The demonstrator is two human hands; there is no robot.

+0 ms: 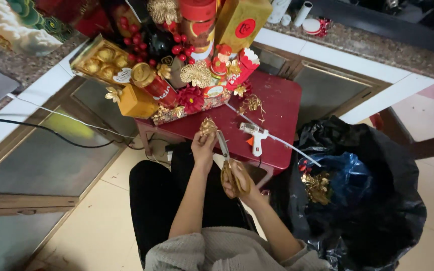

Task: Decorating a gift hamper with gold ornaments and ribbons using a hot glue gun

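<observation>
My left hand [203, 146] pinches a small gold decorative leaf piece [208, 125] just above the front edge of the red table [277, 108]. In my right hand [237, 183] are yellow-handled scissors [225, 153], blades pointing up toward the gold piece and nearly touching it. A large red and gold gift hamper [177, 55] with tins, chocolates, red berries and gold flowers stands on the table's left side. A white glue gun [255, 135] with an orange trigger lies on the table to the right of my hands.
A big black rubbish bag [372, 200] stands open at the right with blue plastic and gold scraps [317, 186] inside. Black and white cables [51, 128] run across the left floor. A stone-topped counter [367, 45] lies behind. Gold trimmings [251, 104] lie on the table.
</observation>
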